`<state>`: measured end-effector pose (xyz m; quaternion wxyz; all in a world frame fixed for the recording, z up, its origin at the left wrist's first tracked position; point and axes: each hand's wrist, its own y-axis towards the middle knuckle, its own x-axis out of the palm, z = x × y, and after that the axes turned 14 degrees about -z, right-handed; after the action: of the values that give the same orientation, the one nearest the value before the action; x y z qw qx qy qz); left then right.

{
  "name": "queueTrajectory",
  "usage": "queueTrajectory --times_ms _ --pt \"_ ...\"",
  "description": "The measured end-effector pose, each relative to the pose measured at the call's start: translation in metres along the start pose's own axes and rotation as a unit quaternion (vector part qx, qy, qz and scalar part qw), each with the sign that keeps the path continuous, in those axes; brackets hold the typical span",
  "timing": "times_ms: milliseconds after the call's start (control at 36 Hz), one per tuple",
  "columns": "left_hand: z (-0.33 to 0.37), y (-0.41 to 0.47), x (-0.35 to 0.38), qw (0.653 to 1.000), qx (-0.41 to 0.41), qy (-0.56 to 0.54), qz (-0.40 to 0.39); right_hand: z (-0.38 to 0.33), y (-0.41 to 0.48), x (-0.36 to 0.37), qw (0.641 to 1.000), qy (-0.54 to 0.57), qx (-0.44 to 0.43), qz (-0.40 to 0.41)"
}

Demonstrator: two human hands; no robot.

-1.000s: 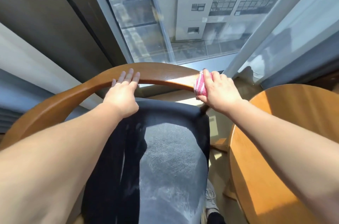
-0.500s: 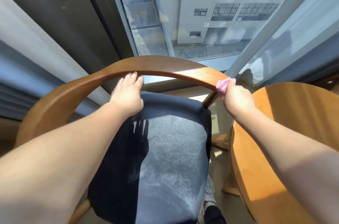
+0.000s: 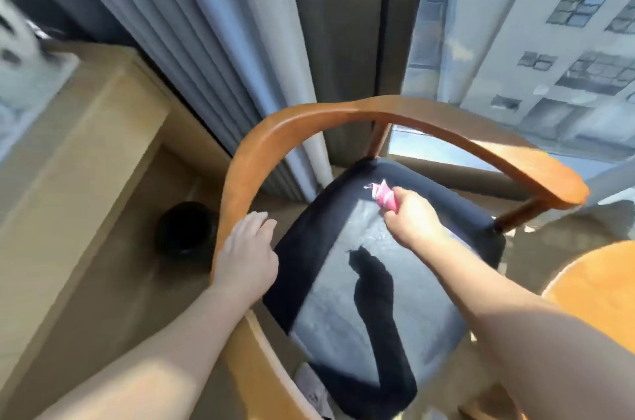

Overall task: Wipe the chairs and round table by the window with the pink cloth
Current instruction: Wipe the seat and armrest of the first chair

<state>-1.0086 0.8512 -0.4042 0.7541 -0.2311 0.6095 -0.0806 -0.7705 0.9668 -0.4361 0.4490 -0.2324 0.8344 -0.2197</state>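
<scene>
The chair's curved rail (image 3: 405, 117) is seen to be smooth, varnished wood with a soft sheen. Its seat (image 3: 360, 282) is covered in dark matt fabric, faintly napped where sunlit. The cloth (image 3: 384, 195) is shown as a soft pink textile. The table (image 3: 598, 285) is of smooth orange-toned wood. The curtain (image 3: 192, 41) is made of pleated matt fabric.

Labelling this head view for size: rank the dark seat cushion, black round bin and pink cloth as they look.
1. dark seat cushion
2. black round bin
3. pink cloth, bunched in the right hand, partly hidden
</scene>
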Motion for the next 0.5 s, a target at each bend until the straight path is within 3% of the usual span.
queueTrajectory --times_ms 194,361,500 --pt "-0.019 -0.057 0.044 0.983 -0.169 -0.058 0.04 -0.028 0.002 0.038 0.994 -0.026 -0.103 -0.01" --pt "-0.014 -0.082 0.083 0.966 -0.217 -0.133 0.044 -0.042 0.011 0.071 0.982 0.109 -0.151 -0.041" --pt "-0.015 -0.079 0.092 0.962 -0.224 -0.135 0.085 -0.076 0.014 0.112 0.94 0.264 -0.197 -0.087"
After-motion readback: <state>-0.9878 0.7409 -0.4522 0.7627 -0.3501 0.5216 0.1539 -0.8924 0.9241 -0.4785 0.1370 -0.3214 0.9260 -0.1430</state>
